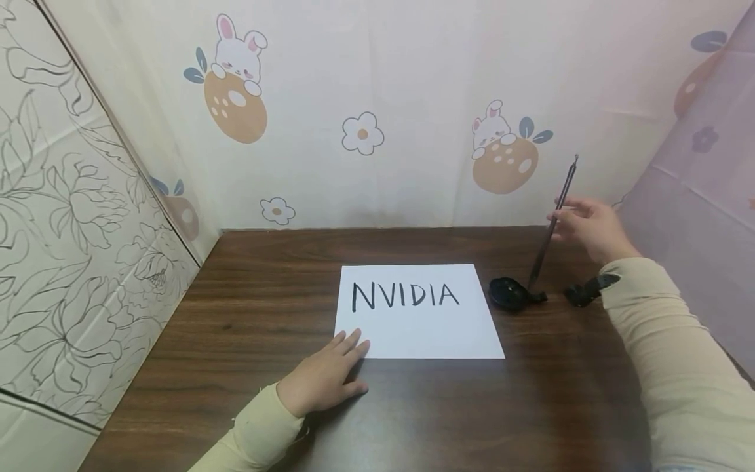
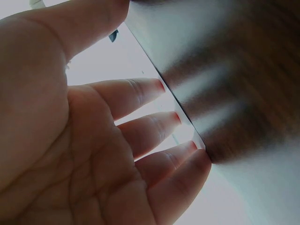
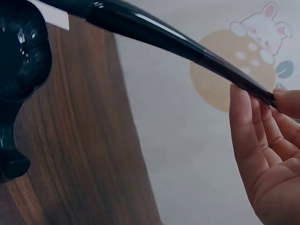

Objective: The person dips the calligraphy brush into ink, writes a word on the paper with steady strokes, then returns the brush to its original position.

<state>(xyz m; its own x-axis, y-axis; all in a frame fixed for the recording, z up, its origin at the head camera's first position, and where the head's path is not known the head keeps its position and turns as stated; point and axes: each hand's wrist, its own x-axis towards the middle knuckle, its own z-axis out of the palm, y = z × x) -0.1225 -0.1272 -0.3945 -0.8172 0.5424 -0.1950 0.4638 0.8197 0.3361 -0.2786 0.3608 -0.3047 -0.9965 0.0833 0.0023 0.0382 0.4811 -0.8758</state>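
Note:
My right hand [image 1: 592,231] pinches a long dark calligraphy brush [image 1: 552,228] near its upper part, thumb against fingers. Slanting down, the brush has its lower end beside a small black scalloped ink dish [image 1: 508,293] with a stubby brush rest [image 3: 14,164]. Whether that end touches the dish or rest, I cannot tell. A white sheet of paper [image 1: 425,334] lettered "NVIDIA" in black lies left of the dish. At the sheet's lower left corner rests my left hand [image 1: 323,379], fingers extended; the left wrist view shows its palm [image 2: 84,159] and fingertips at the paper's edge.
Everything stands on a dark brown wooden table [image 1: 253,295]. Behind it hangs a pale cloth [image 1: 413,78] printed with rabbits, orange fruit and flowers. A flower-drawn panel [image 1: 65,196] borders the left side. A black device [image 1: 582,293] sits by the right cuff.

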